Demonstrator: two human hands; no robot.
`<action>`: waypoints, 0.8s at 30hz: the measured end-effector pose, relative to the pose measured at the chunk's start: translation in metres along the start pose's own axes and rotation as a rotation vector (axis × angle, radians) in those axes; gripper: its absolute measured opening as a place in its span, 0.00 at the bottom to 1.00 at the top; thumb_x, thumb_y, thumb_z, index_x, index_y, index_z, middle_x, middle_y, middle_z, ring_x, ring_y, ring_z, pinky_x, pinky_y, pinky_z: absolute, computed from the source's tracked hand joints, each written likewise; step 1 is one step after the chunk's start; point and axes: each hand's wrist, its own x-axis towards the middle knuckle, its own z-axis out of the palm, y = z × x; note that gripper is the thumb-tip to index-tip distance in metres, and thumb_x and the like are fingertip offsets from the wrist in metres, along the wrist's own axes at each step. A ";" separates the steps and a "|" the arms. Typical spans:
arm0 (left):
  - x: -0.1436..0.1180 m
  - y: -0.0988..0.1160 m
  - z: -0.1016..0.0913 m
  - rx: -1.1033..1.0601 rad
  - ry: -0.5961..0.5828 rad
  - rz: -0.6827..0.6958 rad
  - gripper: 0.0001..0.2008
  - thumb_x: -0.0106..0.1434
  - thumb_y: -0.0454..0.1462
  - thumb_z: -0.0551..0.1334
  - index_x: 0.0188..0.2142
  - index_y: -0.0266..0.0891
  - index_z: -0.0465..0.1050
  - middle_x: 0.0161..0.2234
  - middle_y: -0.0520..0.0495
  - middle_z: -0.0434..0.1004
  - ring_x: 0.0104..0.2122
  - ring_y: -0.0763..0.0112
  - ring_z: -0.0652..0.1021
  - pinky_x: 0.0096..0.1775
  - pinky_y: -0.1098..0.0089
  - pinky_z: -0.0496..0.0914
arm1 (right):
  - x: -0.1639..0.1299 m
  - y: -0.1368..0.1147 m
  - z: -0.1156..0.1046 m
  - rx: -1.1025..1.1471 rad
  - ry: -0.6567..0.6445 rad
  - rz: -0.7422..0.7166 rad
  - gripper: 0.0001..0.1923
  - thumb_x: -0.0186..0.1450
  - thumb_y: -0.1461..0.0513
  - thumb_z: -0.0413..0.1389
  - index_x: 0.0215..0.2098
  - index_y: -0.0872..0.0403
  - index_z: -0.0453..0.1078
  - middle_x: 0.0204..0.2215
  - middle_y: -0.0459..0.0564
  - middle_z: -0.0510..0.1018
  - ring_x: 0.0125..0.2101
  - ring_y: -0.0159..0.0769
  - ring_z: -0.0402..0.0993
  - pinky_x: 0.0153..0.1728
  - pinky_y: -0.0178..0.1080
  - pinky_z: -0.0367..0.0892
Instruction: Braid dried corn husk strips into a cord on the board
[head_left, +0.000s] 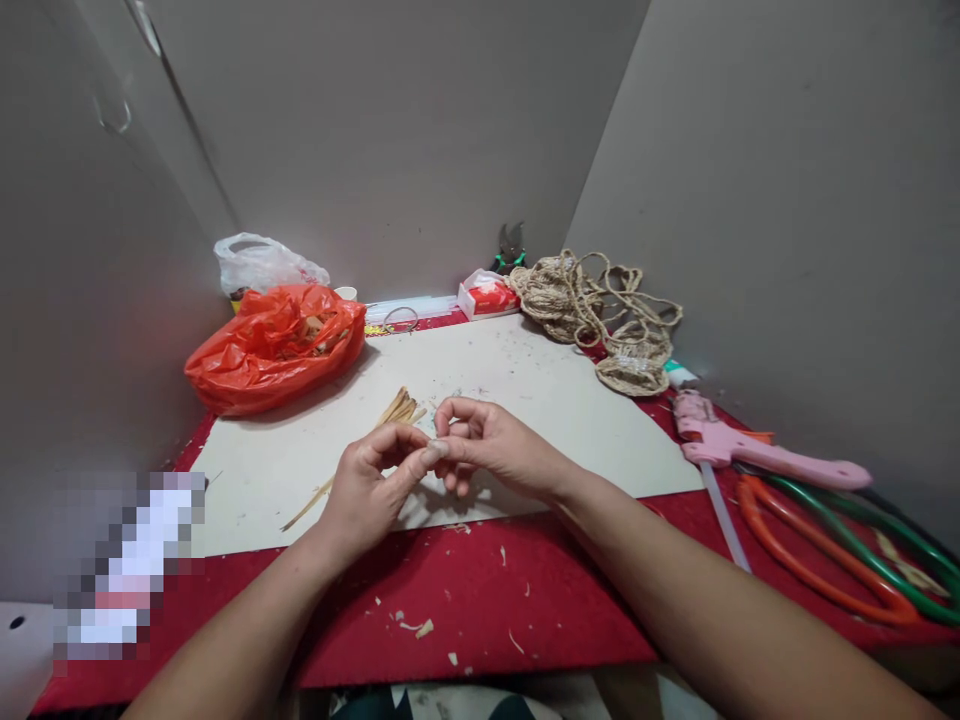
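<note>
My left hand (373, 482) and my right hand (487, 447) meet over the near edge of a pale board (525, 400), fingertips touching. The left hand grips a bundle of thin straw-coloured strips (397, 410); their ends fan out past its fingers, and one long strip (307, 510) trails toward the lower left. My right hand's fingers are curled and pinch at the same strips beside my left thumb; what lies between the fingertips is too small to make out.
An orange plastic bag (274, 345) and a white bag (259, 262) lie at the back left. Coiled jute rope (600, 310) and a red-and-white box (487, 295) sit at the back. A pink glue gun (750, 450) and orange and green hoops (840, 560) lie right, on the red cloth (487, 600).
</note>
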 end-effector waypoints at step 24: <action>-0.006 -0.008 0.007 0.110 0.260 0.106 0.05 0.58 0.36 0.64 0.34 0.38 0.71 0.28 0.53 0.75 0.27 0.78 0.75 0.32 0.77 0.69 | 0.005 0.008 0.006 0.011 0.034 0.038 0.19 0.56 0.50 0.61 0.33 0.54 0.60 0.19 0.42 0.75 0.17 0.28 0.71 0.15 0.29 0.67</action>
